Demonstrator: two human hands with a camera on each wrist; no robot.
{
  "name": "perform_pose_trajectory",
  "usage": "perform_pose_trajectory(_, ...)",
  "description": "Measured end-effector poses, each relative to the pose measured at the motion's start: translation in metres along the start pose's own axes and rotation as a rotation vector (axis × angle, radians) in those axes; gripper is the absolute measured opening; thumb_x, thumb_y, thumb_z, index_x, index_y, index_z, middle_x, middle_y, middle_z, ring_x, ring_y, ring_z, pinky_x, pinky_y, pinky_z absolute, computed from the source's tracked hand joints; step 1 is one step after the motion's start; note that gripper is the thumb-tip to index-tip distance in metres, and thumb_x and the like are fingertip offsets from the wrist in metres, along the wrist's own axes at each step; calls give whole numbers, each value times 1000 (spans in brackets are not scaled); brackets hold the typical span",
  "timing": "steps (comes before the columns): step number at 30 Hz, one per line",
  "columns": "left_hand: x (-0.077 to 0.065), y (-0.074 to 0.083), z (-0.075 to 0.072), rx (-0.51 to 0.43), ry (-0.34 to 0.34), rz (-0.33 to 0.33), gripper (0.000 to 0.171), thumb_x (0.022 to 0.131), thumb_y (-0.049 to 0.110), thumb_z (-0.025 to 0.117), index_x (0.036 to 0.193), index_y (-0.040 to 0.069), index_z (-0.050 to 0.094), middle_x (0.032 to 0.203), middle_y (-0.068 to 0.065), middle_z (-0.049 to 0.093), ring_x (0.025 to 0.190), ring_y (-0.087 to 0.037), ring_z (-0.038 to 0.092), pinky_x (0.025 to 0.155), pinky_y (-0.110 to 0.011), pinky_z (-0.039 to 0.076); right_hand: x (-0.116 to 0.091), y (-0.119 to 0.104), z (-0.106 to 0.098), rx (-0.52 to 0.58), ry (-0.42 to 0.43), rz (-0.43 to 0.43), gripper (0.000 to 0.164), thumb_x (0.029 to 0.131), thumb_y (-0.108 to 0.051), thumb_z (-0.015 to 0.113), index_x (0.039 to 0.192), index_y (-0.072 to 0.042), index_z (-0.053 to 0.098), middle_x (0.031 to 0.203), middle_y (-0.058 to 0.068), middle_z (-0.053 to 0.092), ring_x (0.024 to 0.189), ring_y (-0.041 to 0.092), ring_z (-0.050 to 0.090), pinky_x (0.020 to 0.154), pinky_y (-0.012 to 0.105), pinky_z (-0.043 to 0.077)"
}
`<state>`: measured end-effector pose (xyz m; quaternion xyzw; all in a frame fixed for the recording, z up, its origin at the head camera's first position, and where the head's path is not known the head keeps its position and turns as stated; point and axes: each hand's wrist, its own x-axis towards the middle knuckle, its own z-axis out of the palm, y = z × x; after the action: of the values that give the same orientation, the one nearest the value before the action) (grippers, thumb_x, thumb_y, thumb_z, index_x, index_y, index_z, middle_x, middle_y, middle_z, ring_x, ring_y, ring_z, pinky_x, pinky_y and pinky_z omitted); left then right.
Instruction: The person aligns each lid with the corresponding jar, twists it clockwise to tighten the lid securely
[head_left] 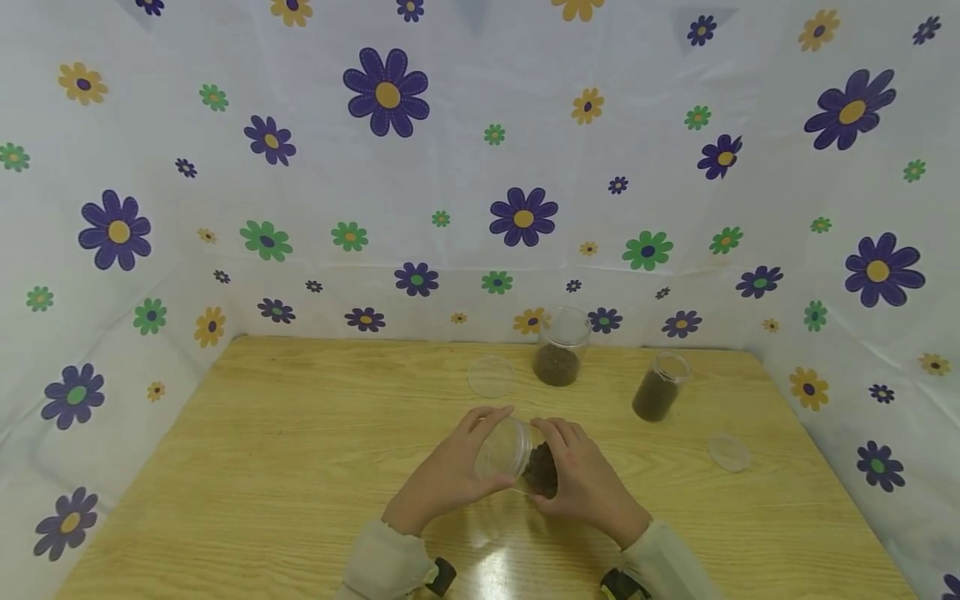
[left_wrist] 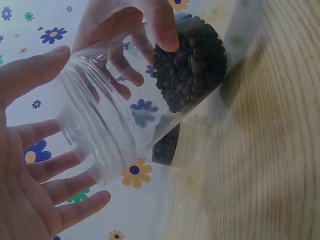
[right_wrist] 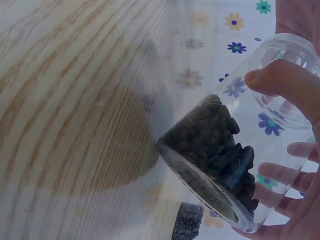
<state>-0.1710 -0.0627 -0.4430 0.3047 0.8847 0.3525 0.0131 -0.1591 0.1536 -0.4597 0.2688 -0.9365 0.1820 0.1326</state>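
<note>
A clear jar (head_left: 504, 454) partly filled with dark coffee beans (left_wrist: 192, 62) is tipped on its side between my hands, its mouth end to the left. My left hand (head_left: 453, 471) grips that end, thumb on one side and fingers spread on the other. Whether a clear lid sits under it, I cannot tell. My right hand (head_left: 588, 483) holds the jar round its body, with the thumb near the neck in the right wrist view. The beans lie slanted at the base end. The jar's lower base edge is at or just above the table.
Behind stand two lidless clear jars, a wider jar (head_left: 558, 354) with brown contents and a narrower jar (head_left: 657, 392) with dark contents. One clear round lid (head_left: 491, 377) lies left of the wider jar; another lid (head_left: 729, 452) lies to the right. Flowered cloth (head_left: 450, 167) surrounds the wooden table (head_left: 300, 433).
</note>
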Motion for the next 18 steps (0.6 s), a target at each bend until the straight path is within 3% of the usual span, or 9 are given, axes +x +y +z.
perform_pose_trajectory(18, 1, -2, 1, 50, -9, -38, 80, 81, 44, 70, 147, 21, 30, 140, -8, 43, 117, -31, 55, 91, -48, 49, 0, 0, -1, 14, -3, 4, 93, 55, -33, 89, 132, -5, 44, 123, 12, 54, 114, 31, 52, 92, 47, 48)
